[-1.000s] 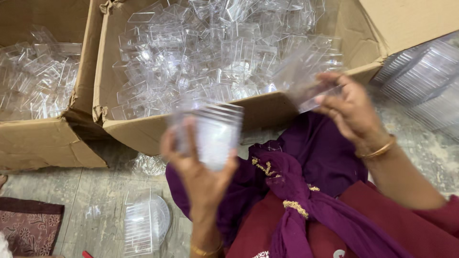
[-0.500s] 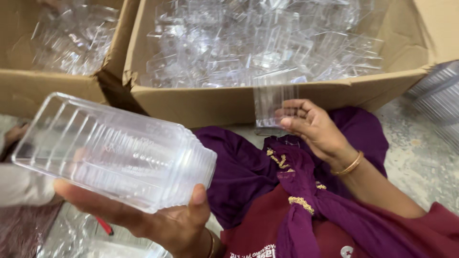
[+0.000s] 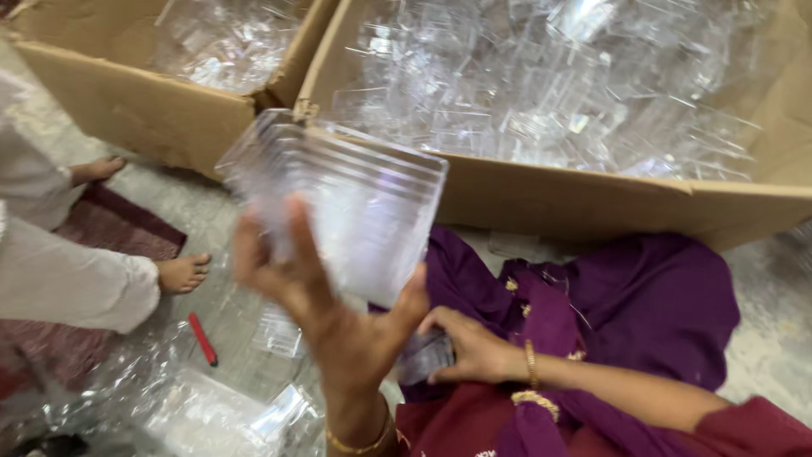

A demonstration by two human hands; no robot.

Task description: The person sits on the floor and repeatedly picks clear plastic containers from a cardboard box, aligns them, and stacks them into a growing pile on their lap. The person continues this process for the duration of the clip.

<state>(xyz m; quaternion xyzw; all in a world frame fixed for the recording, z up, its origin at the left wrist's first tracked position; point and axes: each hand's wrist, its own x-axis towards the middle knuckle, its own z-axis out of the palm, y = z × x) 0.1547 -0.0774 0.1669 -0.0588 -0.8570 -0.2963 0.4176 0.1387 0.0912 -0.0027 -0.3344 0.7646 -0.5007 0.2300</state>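
Plastic container stack [image 3: 338,207] held up by left hand [image 3: 338,326], top edge near the big box [image 3: 592,203] rim at 12. Right hand [image 3: 474,351] at 4 pinches a small clear piece [image 3: 423,355]; open floor [image 3: 194,211] at 9.

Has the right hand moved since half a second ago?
Yes. The right hand has dropped away from the big cardboard box edge, down onto the purple cloth in the lap.

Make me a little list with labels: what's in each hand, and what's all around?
left hand: holds up a stack of clear plastic containers
right hand: low on the lap, holding a small clear plastic piece
boxes: two cardboard boxes full of clear plastic pieces
floor: red pen, clear wrapping
nearby: another person's bare feet
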